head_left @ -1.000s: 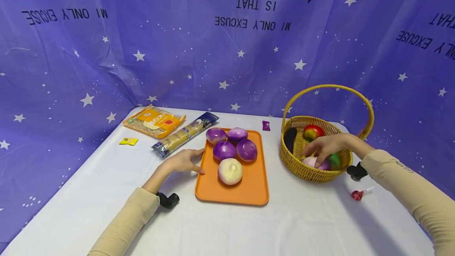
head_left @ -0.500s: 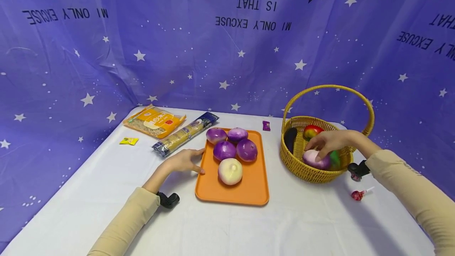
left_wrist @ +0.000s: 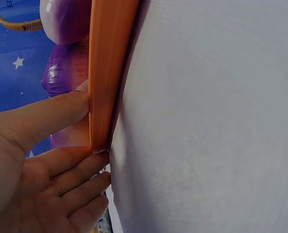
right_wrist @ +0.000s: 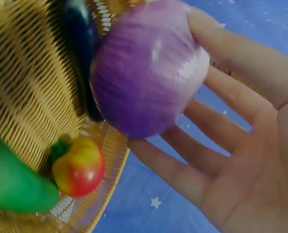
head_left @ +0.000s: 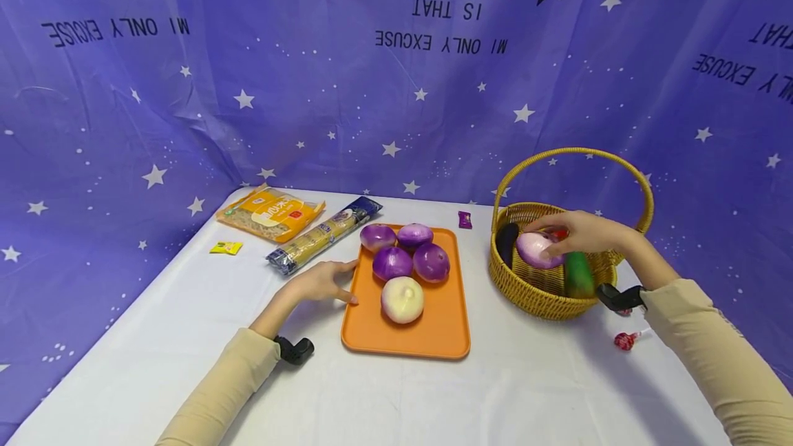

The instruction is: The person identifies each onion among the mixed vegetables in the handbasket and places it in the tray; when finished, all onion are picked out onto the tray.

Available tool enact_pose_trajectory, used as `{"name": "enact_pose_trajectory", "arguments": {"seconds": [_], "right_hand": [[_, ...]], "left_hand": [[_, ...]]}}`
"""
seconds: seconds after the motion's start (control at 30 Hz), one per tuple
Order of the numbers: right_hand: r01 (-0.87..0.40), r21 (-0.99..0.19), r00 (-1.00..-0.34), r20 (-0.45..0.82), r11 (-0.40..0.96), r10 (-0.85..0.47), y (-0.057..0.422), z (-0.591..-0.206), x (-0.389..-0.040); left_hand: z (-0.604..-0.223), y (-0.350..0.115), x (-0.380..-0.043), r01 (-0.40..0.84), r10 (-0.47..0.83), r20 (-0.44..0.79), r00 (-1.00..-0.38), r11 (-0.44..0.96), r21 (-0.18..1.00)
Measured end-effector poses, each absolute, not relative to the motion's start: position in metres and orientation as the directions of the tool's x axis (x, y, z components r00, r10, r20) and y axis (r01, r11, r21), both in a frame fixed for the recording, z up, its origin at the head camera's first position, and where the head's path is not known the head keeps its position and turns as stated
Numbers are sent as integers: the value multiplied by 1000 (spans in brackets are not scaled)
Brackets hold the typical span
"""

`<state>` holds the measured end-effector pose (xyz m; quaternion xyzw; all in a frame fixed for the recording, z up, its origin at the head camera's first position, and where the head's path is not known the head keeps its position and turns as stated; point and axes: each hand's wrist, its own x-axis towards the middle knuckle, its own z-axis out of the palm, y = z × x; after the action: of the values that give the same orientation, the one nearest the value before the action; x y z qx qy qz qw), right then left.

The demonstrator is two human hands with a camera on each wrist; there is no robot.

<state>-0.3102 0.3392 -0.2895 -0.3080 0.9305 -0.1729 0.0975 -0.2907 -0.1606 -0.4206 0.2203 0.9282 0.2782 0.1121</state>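
In the head view my right hand [head_left: 582,231] holds a purple-and-white onion [head_left: 537,251] over the wicker basket [head_left: 526,298]. The right wrist view shows the thumb on one side of the onion [right_wrist: 148,68] and the fingertips at its other side. At the left edge of an orange tray [head_left: 405,346], my left hand [head_left: 317,282] rests with fingers spread. Its thumb touches the tray rim in the left wrist view, and the other fingers extend along the tray's side [left_wrist: 107,73]. Several purple onions [head_left: 392,264] lie on the tray, the nearest onion [head_left: 401,300] with its pale end up.
The basket also contains a dark eggplant [head_left: 506,243], a long green vegetable [head_left: 579,275] and a red-yellow fruit [right_wrist: 79,167]; its tall handle [head_left: 573,150] arches above. Noodle packs [head_left: 272,213] [head_left: 325,236] lie back left. Wrapped candies [head_left: 226,248] [head_left: 464,219] and a lollipop [head_left: 626,341] are around.
My right hand has lifted the onion from the basket bottom, up and slightly left, uncovering the green vegetable. My left hand has stayed at the tray edge.
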Motion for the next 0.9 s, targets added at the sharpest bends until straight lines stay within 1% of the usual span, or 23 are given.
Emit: {"name": "enact_pose_trajectory", "arguments": {"seconds": [0.2,0.3,0.43,0.53,0.7,0.9], "right_hand": [[-565,-355,-814,90,745,-574,322,-299,-297],[-590,-337,-805,180,734,-565,312,-305,-290],[-631,-335,-776,273,700,-568,296,-311,-279],[-650,-360,-760,309,669,-572,283,-315,-271],[-665,-417,-746,334,619,-576,264,-325,-261],[-695,-399,-719,374,599,-585,242,-342,-256]], "left_hand": [[-420,-160,-290,339,468,-87,-879,744,575],[-420,-160,-290,342,471,-87,-878,743,575],[-420,-161,-290,343,471,-86,-878,744,574],[-419,-161,-290,338,467,-86,-880,743,578],[-420,-162,-290,339,470,-86,-879,740,581],[-421,-161,-289,346,474,-76,-877,735,584]]}}
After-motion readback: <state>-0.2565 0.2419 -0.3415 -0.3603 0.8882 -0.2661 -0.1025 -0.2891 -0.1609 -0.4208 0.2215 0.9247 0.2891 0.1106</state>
